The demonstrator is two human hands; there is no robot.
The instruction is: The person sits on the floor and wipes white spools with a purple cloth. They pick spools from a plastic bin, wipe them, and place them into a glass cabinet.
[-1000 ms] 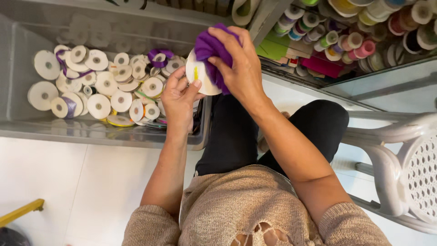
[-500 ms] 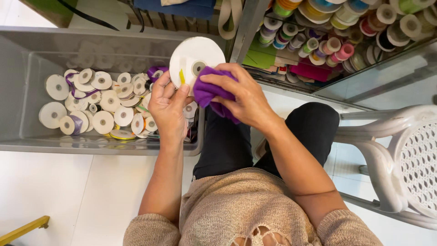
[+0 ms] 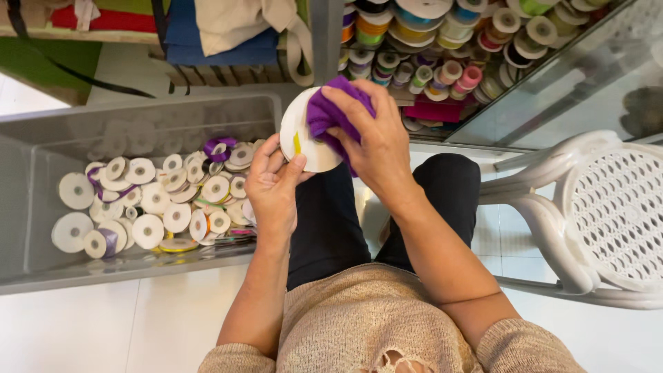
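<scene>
Both hands were raised over the lap: the left hand (image 3: pixel 274 185) pinched the lower rim of a white spool (image 3: pixel 302 138), and the right hand (image 3: pixel 373 141) pressed a purple cloth (image 3: pixel 330 114) against its face, fingers curled over it. Just left stood a grey bin (image 3: pixel 41 166) of spools; a white chair (image 3: pixel 608 214) stood at right.

A bin (image 3: pixel 41 269) of spools (image 3: pixel 148 207) stands on the floor to the left. A chair (image 3: pixel 594 221) stands right. Between them the left hand (image 3: pixel 273 186) holds a spool (image 3: pixel 298 138), the right hand (image 3: pixel 376 145) pressing a cloth (image 3: pixel 328 114) on it. Shelved spools (image 3: pixel 428 41) lie beyond.
</scene>
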